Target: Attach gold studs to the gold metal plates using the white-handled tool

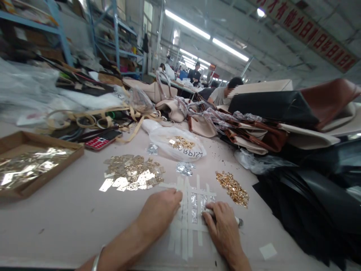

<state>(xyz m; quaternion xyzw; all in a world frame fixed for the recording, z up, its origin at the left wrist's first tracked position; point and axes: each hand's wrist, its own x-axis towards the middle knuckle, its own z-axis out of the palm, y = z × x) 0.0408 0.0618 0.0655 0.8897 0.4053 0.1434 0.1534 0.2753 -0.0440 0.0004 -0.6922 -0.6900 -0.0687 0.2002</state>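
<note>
My left hand (166, 203) is closed, thumb and fingertips pressed together over the left part of a grid of pale tape strips (184, 241) stuck to the table. Whatever it pinches, if anything, is too small to make out. My right hand (225, 226) wraps round a slim pale tool with a grey end (240, 222), which pokes out to the right; its kind is unclear. Clear plastic film (194, 209) shows between the strips. Behind them lie a heap of flat gold metal plates (134, 171), small silver pieces (185, 168) and small gold fittings (233, 189).
A cardboard tray (53, 171) of gold plates stands at left. A white plastic bag (160, 141) holds more gold pieces. A red-cased phone (103, 140), straps and bags (262, 109) crowd the back. Black sheets (304, 214) cover the right side. A co-worker (221, 94) sits beyond.
</note>
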